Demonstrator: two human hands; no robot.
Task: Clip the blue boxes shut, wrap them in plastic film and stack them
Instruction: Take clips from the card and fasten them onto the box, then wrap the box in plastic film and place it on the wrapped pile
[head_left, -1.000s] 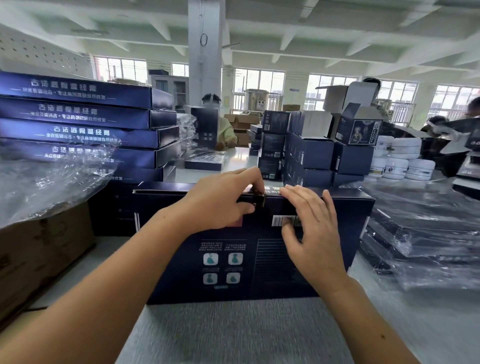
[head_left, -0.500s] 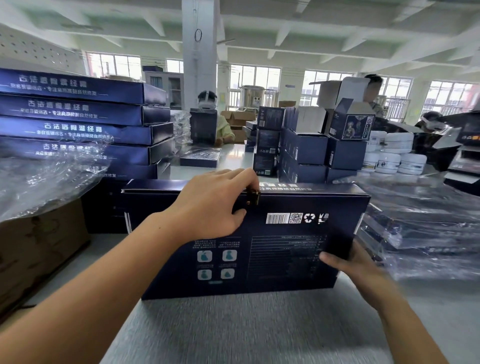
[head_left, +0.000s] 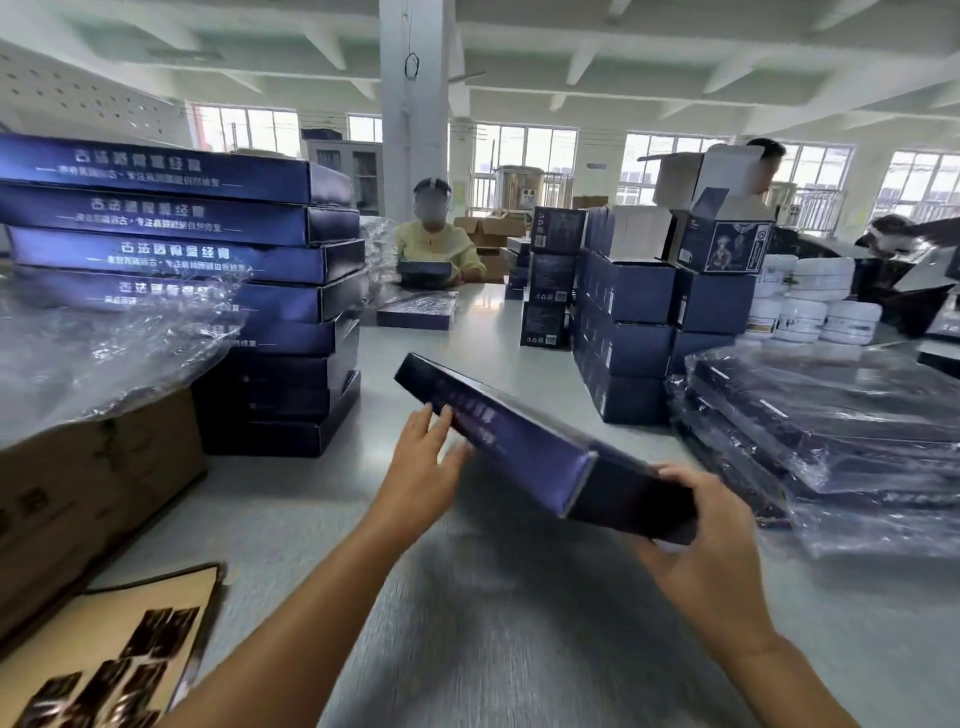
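We note one blue box (head_left: 519, 447) near frame centre, tilted, its long side running from a far end at 11 o'clock to a near end at 4 o'clock. It looks lifted off the grey table (head_left: 519, 639); its print is blurred and unreadable.

Right hand (head_left: 711, 540): fingers and thumb curled round the near end of the box, a firm grip.

Left hand (head_left: 421, 467): fingers straight and spread, tips touching the long side near the far end, nothing enclosed.

At 9 o'clock of the held box we see a tall stack of blue boxes (head_left: 208, 249), unwrapped, white lettering on the sides. Loose plastic film (head_left: 104, 343) lies in front of it, on top of a brown carton (head_left: 93, 478).

At 3 o'clock we see a low pile of wrapped boxes (head_left: 831, 441), covered in shiny film.

At 1 o'clock: a block of small boxes (head_left: 649, 312), with white jars (head_left: 810, 306) just beside it to the right.

At 7 o'clock, frame corner: a tan card (head_left: 104, 654) with dark glossy pieces on it; we cannot tell what they are.

At 12 o'clock a person (head_left: 436, 249) in yellow sits at the far end of the table.
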